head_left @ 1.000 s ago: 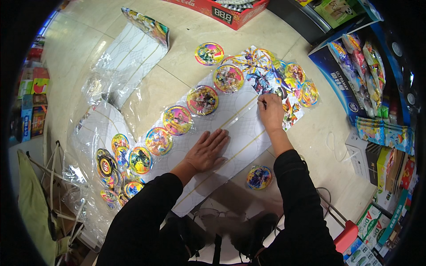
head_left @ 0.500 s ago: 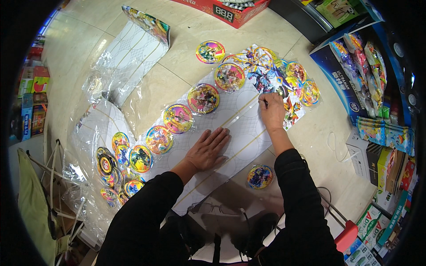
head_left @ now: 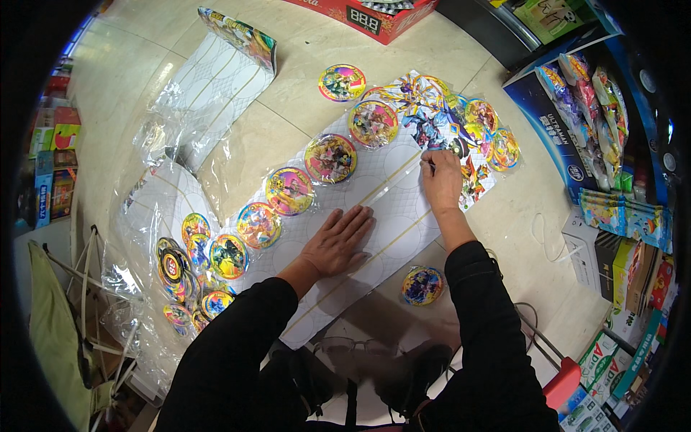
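Note:
A long white cardboard sheet (head_left: 374,237) with faint circles and thin yellow tape lines lies slantwise on the floor in front of me. My left hand (head_left: 338,241) rests flat on it, fingers stretched out, pressing near one tape line. Closed in a pinch, my right hand (head_left: 440,176) is at the sheet's colourful printed end (head_left: 435,119). A pale tape strip (head_left: 389,189) runs from its fingertips toward my left fingertips. Round picture discs in clear wrap, such as a pink one (head_left: 289,191) and a yellow-rimmed one (head_left: 330,158), line the sheet's far edge.
Crumpled clear plastic (head_left: 155,216) and more discs (head_left: 173,266) lie at left, below a second folded sheet (head_left: 216,79). A single disc (head_left: 422,286) sits near my right forearm. Boxed goods (head_left: 576,137) line the right, and a red carton (head_left: 396,25) stands at the far side.
Almost nothing differs. Both hands hold the same places on the sheet, and the discs have stayed put; the view has shifted only slightly.

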{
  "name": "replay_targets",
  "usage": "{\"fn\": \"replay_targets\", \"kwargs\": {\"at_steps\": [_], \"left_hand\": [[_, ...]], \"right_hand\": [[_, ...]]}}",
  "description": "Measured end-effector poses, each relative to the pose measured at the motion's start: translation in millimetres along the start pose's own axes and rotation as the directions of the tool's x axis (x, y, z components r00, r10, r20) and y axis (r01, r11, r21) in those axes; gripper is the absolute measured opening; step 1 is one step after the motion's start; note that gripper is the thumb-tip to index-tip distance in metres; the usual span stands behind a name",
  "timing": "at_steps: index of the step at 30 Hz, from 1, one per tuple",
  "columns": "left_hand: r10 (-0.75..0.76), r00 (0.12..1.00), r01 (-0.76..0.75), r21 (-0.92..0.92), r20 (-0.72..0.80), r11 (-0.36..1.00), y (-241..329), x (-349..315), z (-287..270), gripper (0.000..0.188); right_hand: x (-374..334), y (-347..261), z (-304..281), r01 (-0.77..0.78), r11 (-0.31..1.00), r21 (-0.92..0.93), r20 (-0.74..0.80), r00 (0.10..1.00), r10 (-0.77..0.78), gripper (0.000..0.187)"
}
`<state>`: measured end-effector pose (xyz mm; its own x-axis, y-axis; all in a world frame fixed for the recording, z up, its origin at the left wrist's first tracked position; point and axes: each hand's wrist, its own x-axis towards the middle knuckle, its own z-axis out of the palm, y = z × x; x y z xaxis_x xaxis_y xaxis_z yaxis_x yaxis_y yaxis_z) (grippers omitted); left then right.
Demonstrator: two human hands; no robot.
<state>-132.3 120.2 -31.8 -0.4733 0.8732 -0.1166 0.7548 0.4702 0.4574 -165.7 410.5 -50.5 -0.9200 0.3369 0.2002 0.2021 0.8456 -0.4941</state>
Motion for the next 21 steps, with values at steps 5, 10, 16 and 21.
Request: {"fn": "replay_targets", "kwargs": {"at_steps": [5,10,16,21], "left_hand": [[0.000,1.000,0.000,-0.004,0.012,1.000,-1.0,-0.6,1.3,0.077],[0.004,1.000,-0.004,-0.014,0.000,1.000,-2.5,0.1,1.6,0.077],[0.004,1.000,-0.004,-0.004,-0.016,1.000,-1.1,0.0,2.7,0.076],[0.006,1.000,-0.006,0.003,-0.017,1.000,-1.2,-1.0,1.8,0.076]], "right_hand": [[0.1,-0.4,1.8,-0.005,1.000,-0.018,0.020,1.000,0.005,0.008],[-1.4,-0.4,2.1,-0.013,1.000,-0.015,-0.005,1.000,0.013,0.013],[-3.4,2.6,0.9,0.011,1.000,-0.015,-0.016,1.000,-0.011,0.017],[-1.2,-2.3,1.4,-0.020,1.000,-0.009,-0.011,1.000,0.020,0.010]]}}
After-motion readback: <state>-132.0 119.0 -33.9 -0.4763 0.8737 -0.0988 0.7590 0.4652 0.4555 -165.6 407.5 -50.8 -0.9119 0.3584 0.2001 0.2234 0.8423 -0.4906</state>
